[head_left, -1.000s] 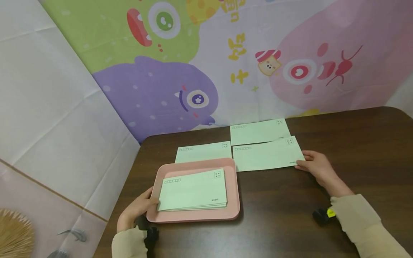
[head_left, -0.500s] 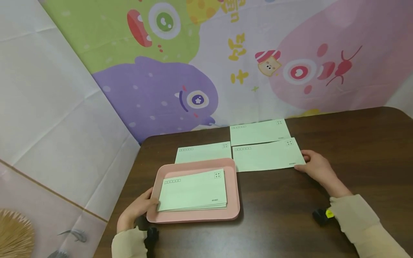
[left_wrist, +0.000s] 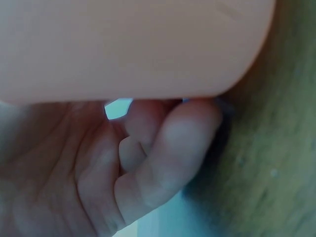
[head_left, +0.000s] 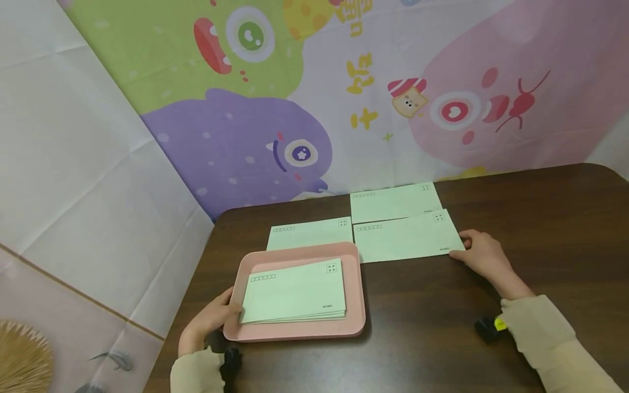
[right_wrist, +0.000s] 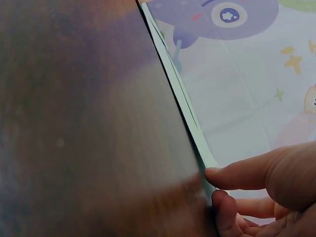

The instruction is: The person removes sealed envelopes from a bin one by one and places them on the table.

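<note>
My left hand [head_left: 208,322] grips the left side of a pink tray [head_left: 295,331], thumb over the rim; in the left wrist view its curled fingers [left_wrist: 168,158] lie along the tray's side [left_wrist: 138,49]. A small stack of pale green envelopes [head_left: 295,289] rests in the tray, slightly fanned at the bottom. At the right, my right hand [head_left: 484,259] pinches the lower right corner of another pale green envelope [head_left: 405,237], which lies close over the table. In the right wrist view the thumb [right_wrist: 242,175] is on that envelope's edge [right_wrist: 190,118].
Behind it lies one more envelope [head_left: 393,203], its lower edge overlapped. Another envelope [head_left: 309,233] lies behind the tray, partly hidden by it. The dark brown table [head_left: 417,338] ends at a cartoon-printed cloth [head_left: 373,153]. A pale wall panel [head_left: 123,180] stands at the left.
The right hand's thumb and the right end of the pinched envelope have shifted very slightly toward me. The left hand, tray and stack hold their places.
</note>
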Available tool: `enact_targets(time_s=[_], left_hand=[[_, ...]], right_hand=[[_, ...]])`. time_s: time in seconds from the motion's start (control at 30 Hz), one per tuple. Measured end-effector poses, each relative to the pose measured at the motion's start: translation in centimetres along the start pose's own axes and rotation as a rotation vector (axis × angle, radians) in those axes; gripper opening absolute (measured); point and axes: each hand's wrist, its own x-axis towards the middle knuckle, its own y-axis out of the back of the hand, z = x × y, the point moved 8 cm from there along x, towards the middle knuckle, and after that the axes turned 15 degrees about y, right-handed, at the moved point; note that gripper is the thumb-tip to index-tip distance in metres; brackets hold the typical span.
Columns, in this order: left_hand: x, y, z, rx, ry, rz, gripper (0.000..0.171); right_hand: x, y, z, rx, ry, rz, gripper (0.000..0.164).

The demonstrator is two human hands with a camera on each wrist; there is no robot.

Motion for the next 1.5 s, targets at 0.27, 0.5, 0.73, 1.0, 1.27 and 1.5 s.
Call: enact_targets(time_s=[0.27,0.5,0.73,1.0,1.27,1.5], left_hand=[[-0.2,0.1,0.1,-0.003,0.004,0.018,0.059],[-0.1,0.2,0.0,0.022,0.008,0.034,0.058],[-0.2,0.0,0.3,0.021,-0.004,0.021,0.058],[-0.3,0.1,0.2,0.027,0.000,0.033,0.057],[-0.2,0.1,0.2,0.011,-0.012,0.031,0.057],[0.0,0.1,0.2,0.004,-0.016,0.020,0.057]], right_hand=[[0.0,0.0,0.0,-0.013,-0.001,0.014,0.060],[0.0,-0.2,0.0,-0.004,-0.015,0.000,0.063],[-0.2,-0.1,-0.7,0.005,-0.002,0.020,0.059],[-0.4,0.7,-3.7,-0.051,0.104,0.140,0.043],[-0.8,0.6,-7.2,-0.082,0.184,0.194,0.034],[-0.6,-0.8,-11.4,-0.056,0.270,0.187,0.029]])
